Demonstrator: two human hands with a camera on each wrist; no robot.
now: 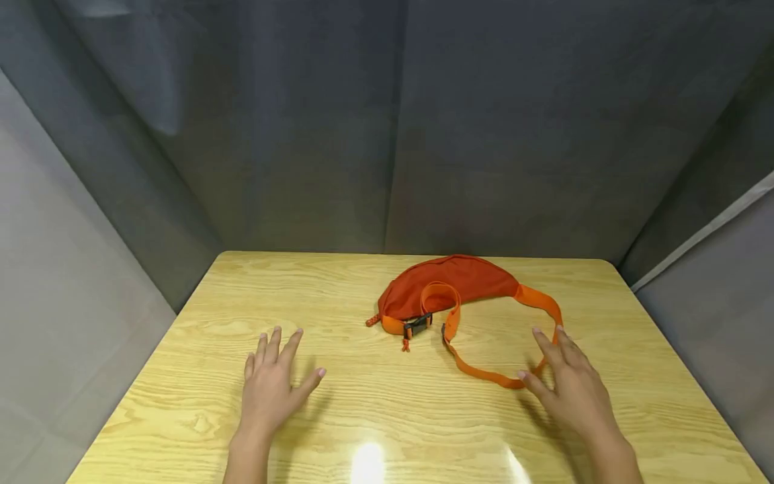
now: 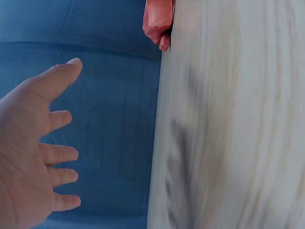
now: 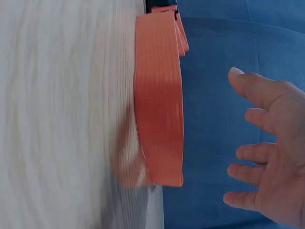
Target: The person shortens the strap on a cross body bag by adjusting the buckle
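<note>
A red waist bag (image 1: 459, 282) lies toward the back of the table, right of centre. Its orange strap (image 1: 492, 376) curves out to the right in a loop, and a black buckle (image 1: 417, 326) sits at the bag's left end. My left hand (image 1: 269, 390) is spread above the table to the left of the bag, holding nothing. Over the right side of the strap loop hovers my right hand (image 1: 571, 390), fingers apart and nothing in them. The right wrist view shows a gap between that hand and the orange strap (image 3: 159, 100).
The wood-grain table (image 1: 199, 323) has rounded back corners. Dark grey cloth (image 1: 302, 134) hangs behind it, with lighter grey panels (image 1: 66, 302) at both sides. Light glares off the table's front part.
</note>
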